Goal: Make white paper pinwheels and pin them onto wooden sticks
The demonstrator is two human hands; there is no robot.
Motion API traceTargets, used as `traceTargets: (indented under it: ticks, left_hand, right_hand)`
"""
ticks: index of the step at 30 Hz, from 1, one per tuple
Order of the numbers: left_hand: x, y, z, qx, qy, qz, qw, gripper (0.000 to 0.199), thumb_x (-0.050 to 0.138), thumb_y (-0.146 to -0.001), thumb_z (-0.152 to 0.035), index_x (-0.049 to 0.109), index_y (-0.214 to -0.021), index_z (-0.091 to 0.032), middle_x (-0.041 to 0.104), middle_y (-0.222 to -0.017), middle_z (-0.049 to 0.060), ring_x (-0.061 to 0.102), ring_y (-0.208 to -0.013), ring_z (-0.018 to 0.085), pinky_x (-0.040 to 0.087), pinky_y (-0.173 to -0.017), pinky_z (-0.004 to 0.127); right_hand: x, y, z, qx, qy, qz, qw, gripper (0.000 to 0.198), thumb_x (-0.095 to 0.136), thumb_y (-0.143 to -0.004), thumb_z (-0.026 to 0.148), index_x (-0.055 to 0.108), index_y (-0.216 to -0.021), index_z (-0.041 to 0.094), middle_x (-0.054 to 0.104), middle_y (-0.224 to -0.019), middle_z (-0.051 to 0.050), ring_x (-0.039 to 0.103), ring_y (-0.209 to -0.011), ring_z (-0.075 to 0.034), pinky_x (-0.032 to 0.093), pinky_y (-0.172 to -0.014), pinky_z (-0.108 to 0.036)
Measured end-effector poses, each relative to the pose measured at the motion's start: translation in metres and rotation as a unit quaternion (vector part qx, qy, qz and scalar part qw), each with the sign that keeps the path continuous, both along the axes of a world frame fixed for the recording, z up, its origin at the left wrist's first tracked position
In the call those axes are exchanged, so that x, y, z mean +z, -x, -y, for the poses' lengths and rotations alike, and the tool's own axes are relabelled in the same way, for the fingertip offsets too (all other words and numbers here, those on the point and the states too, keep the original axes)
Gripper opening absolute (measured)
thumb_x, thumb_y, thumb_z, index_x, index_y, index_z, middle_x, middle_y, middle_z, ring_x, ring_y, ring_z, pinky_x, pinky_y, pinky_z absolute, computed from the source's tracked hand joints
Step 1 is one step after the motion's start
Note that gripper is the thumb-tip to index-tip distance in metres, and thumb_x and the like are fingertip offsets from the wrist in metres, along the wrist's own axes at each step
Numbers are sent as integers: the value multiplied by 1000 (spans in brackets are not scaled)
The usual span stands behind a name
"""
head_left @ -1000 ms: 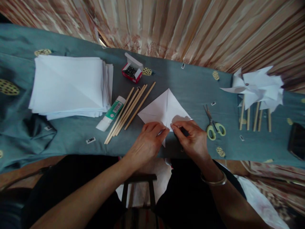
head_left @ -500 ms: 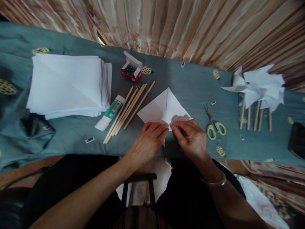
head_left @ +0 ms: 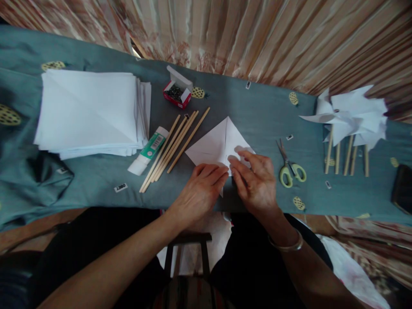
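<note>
A square of white paper (head_left: 210,139) lies cornerwise on the table before me, with crease or cut lines running toward its middle. My left hand (head_left: 206,184) presses on its near part, fingers bent together at the paper's centre and holding it there. Just to the right, my right hand (head_left: 255,180) hovers over or lightly touches the paper's right side, its fingers spread apart and nothing visible between them. The near right part of the paper is hidden under my hands.
Left of the paper lie wooden sticks (head_left: 175,146), a glue stick (head_left: 148,151) and a paper stack (head_left: 86,111). Behind them stands an open red box (head_left: 177,92) of small metal pieces. Scissors (head_left: 289,167) and paper pinwheels (head_left: 354,113) on sticks are to the right.
My right hand's fingers have parted from a pinch at the paper's centre and spread over its right side. My left hand stays where it was.
</note>
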State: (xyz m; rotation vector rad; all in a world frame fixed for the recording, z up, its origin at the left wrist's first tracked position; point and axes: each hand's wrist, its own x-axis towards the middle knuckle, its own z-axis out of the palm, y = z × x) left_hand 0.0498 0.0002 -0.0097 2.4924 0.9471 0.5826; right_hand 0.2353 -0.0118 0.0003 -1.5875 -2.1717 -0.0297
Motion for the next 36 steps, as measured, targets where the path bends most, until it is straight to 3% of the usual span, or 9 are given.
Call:
traceTargets:
  ticks: [6,25,30,36]
  left_hand:
    - [0,0,1,-1,5,-2,1000,31,45,-97,-12,60,-124,-12,64,-129,13,55,-120,25,45,-97,44]
    - [0,0,1,1,-5,-6,1000,32,45,-96,-12,59,-124,-8,65,-127,14,55,-117,26,44,-97,44]
    - [-2,-1,0,0,-13,5,1000,32,45,-95,-11,61,-122,-6,66,-126,15,54,-116,27,45,-97,44]
    - [0,1,0,1,-1,0,1000,33,46,-94,-11,60,-124,-8,65,-128,15,54,-118,27,45,-98,46]
  right_hand:
    - [-4,0,-2,12,40,-41,998,35,51,-95,16,65,-126,27,54,-146,-9,49,-133,-28,43,-108,-53]
    - [-18,3,-3,11,61,-94,994,38,45,-95,12,64,-124,26,46,-153,-8,39,-143,-28,37,-114,-58]
    - [-7,-6,-15,7,99,-144,985,34,44,-95,17,68,-116,26,52,-148,-8,47,-138,-26,41,-113,-53]
    - [-5,-22,-38,-44,67,-159,984,42,45,-97,31,55,-137,21,60,-140,-12,54,-132,-28,43,-112,-53]
